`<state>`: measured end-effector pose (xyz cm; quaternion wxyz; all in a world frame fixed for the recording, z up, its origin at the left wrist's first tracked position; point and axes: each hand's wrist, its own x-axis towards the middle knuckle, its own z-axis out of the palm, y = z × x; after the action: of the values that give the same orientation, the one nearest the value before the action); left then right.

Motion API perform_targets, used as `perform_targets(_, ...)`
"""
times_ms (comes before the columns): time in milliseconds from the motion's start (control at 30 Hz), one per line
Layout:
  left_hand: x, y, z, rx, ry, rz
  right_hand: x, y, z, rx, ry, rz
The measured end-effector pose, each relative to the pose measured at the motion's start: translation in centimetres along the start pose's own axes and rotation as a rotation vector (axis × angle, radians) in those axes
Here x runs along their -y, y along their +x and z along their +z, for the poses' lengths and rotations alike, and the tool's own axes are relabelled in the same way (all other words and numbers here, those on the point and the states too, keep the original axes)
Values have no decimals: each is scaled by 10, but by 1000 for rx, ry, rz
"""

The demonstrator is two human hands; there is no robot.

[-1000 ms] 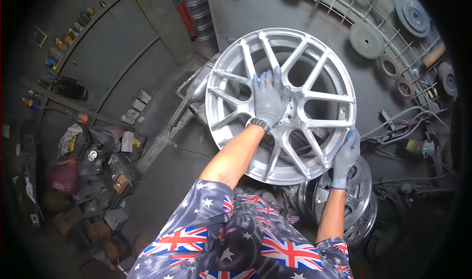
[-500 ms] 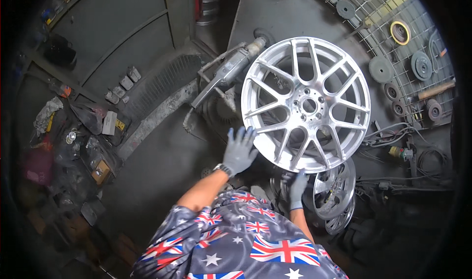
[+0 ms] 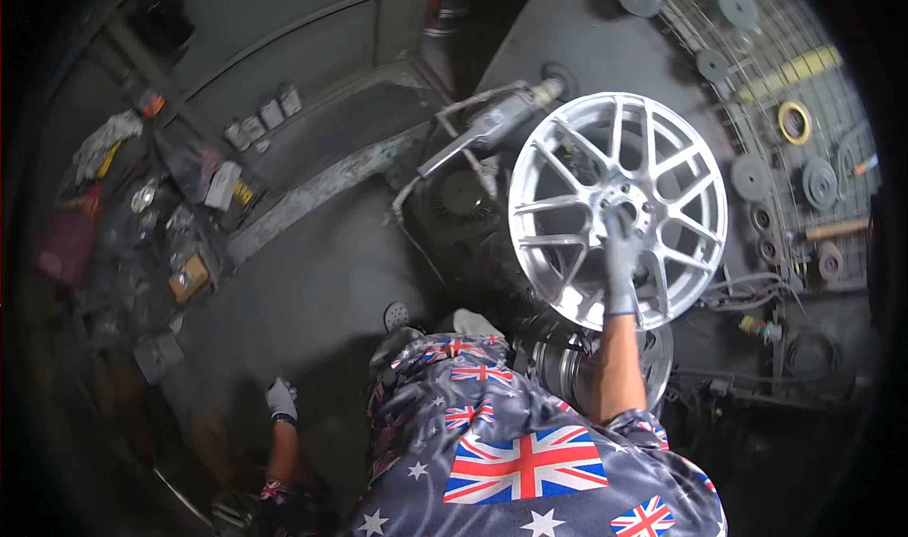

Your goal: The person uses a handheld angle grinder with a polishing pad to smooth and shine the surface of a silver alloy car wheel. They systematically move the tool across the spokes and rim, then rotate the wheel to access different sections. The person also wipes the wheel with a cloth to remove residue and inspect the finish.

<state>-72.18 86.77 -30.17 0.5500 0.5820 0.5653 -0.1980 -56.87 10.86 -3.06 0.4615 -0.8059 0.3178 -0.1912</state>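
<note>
Swung left and near: left hand [image 3: 282, 401], fingers unclear. Right hand [image 3: 620, 258] at wheel [image 3: 646, 211] centre, grip unclear. Seemingly steadying step; next move needs balance.

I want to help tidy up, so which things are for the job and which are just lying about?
Seem to be for the job:
silver wheel
gloved right hand, at the wheel's middle

Seem to be just lying about:
brown box
white box

Grey discs [image 3: 820, 184] along a wire grid [image 3: 790, 173]
</note>
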Motion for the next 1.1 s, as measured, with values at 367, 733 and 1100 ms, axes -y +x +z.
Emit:
perform_targets(367, 174, -120, 107, -146, 759, 916, -94, 164, -26, 96, 978, 446)
perform_targets(733, 87, -123, 146, -333, 772, 497, -75, 121, 77, 290, 661, 499)
perform_targets(1100, -40, -123, 208, -282, -116, 256, -72, 69, 102, 301, 204, 372)
